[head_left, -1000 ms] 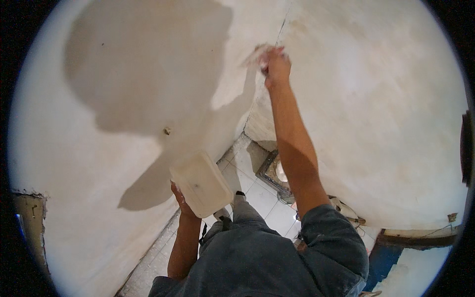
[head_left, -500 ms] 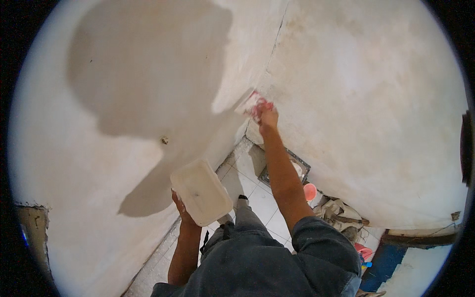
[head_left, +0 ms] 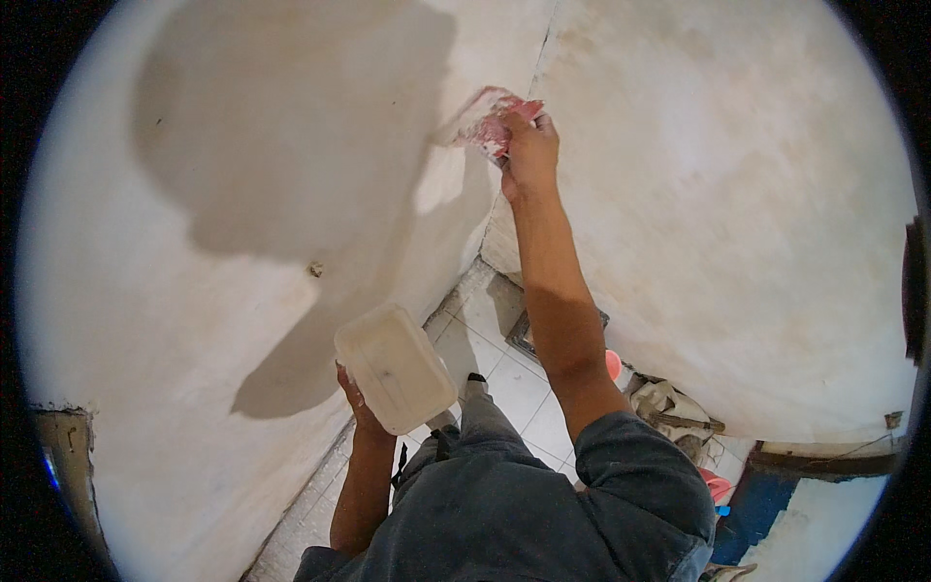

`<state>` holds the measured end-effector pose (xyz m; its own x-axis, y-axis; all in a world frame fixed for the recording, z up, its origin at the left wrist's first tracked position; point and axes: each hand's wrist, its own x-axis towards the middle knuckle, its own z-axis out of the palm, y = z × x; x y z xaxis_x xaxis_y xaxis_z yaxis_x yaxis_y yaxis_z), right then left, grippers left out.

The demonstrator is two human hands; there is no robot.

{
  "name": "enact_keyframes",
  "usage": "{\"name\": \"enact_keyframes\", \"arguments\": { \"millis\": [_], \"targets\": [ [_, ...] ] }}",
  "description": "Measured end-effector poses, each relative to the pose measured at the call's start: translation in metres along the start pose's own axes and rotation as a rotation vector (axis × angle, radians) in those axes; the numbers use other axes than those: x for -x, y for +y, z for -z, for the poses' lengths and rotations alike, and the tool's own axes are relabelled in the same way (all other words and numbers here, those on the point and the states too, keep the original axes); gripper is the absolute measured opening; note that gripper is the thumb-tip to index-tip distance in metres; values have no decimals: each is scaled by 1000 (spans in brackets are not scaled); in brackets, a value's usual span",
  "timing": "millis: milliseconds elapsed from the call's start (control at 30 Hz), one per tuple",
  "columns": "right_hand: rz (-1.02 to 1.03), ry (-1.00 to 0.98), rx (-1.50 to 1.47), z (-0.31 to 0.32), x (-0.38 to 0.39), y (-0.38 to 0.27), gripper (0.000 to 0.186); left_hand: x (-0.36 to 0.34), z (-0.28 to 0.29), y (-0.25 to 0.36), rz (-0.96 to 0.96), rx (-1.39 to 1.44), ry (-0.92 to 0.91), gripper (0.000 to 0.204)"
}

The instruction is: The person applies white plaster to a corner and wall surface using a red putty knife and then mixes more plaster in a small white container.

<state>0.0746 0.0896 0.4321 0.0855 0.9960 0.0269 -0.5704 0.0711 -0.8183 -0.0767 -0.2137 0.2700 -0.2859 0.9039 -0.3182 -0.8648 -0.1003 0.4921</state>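
Up near the corner where two pale walls meet, my right hand [head_left: 531, 160] is closed on a red putty spreader [head_left: 495, 124] smeared with white filler. The spreader lies against or very close to the left wall [head_left: 242, 330]; exact contact is hard to tell. Lower down, my left hand [head_left: 359, 400] grips the left side of an off-white rectangular plastic tub [head_left: 396, 364], held at waist height beside that wall. A little residue marks the tub's inside, and whitish smears show on the left fingers.
White tiles [head_left: 514, 388] cover the floor. A dark-rimmed tray [head_left: 521, 339], partly behind my right arm, lies at the right wall's foot, near a pink cup [head_left: 613, 365] and crumpled cloth [head_left: 669, 403]. A small fitting [head_left: 315, 270] sticks out of the left wall.
My right hand has moved up along the corner with the spreader, now turned more to face me. The tub in my left hand has hardly shifted.
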Motion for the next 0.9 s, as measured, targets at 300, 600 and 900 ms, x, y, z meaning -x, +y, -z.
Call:
{"name": "enact_keyframes", "arguments": {
  "millis": [300, 600, 900],
  "targets": [
    [-112, 215, 104, 101, -29, 118, 10, -2, -11, -4, -5, 0, 2, 78],
    [77, 79, 234, 11, -53, 13, 18, -2, 6, -5, 27, 66, 44, 79],
    [581, 251, 924, 122, -84, 83, 25, -6, -18, -10, 15, -24, -53, 77]
  ]
}}
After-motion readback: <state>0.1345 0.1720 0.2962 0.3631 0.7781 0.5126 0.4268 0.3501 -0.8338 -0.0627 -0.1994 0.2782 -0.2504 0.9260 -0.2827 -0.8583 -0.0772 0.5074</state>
